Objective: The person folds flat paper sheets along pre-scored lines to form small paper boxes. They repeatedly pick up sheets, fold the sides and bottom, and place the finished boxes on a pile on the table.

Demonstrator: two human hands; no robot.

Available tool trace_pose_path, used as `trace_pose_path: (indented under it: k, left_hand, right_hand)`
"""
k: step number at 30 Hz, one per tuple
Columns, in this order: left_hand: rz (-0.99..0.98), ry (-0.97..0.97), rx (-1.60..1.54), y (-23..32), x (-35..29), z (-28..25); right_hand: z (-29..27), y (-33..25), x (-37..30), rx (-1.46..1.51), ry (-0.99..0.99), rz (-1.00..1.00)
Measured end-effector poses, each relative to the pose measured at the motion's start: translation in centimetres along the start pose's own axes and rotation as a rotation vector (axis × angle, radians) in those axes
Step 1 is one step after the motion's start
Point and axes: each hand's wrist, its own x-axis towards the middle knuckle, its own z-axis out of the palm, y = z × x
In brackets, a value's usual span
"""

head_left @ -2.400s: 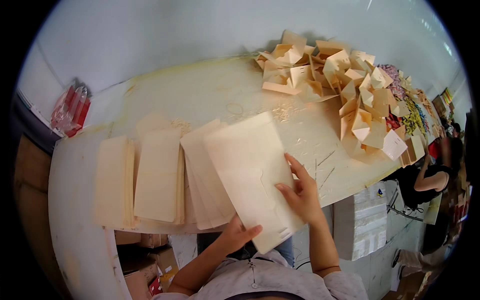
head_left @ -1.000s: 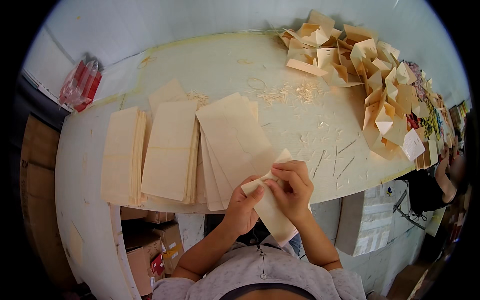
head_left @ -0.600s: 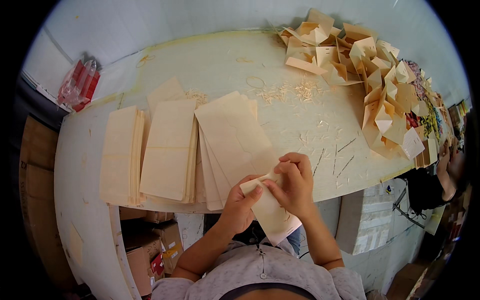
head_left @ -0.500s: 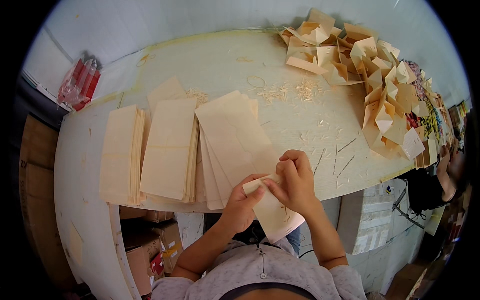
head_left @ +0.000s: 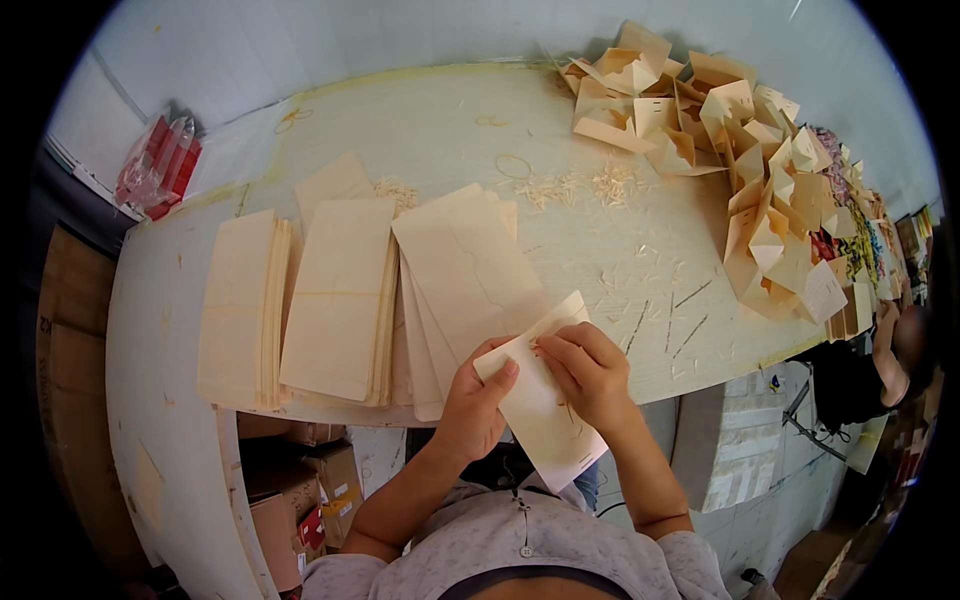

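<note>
A long, pale cream card sheet point(head_left: 537, 413) with cut slits is held tilted at the table's front edge, its lower end hanging over my lap. My left hand point(head_left: 472, 408) grips its left edge, thumb on top. The fingers of my right hand point(head_left: 588, 372) are pinched together on the upper part of the sheet, at a cut; whether a small scrap is between them cannot be made out. Just beyond lies a fanned pile of similar cream sheets point(head_left: 468, 250) with a wavy cut line on top.
Two banded stacks, a middle stack point(head_left: 338, 320) and a left stack point(head_left: 235, 310), stand at the left. Small offcuts point(head_left: 610, 185) litter the table. Folded card pieces point(head_left: 770, 220) heap up at the right. Red packages point(head_left: 160, 165) sit far left; another person's arm point(head_left: 888, 355) shows far right.
The card's upper end, bent over between my hands before, now lies opened out flatter and reaches past my right hand. My right fingers have shifted slightly down onto its face.
</note>
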Motion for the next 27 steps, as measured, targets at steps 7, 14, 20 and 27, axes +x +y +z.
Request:
trace_pose_path:
  k: [7,14,20,27]
  left_hand:
    - [0.091,0.083,-0.064,-0.3,0.3,-0.1]
    - [0.187,0.108,-0.122,0.8,-0.1,0.0]
    - [0.24,0.069,-0.278,0.4,-0.1,-1.2]
    - [-0.02,0.009,0.012,-2.1,-1.4,-0.5]
  right_hand:
    - [-1.0,0.0,-0.2,0.006,0.011,-0.016]
    - [-4.7,2.7,2.4,-0.346,0.031,0.255]
    - [-3.6,-1.7,0.2,0.008,-0.174,0.503]
    - [-2.3,-1.6,0.8,-0.126,-0.136,0.225]
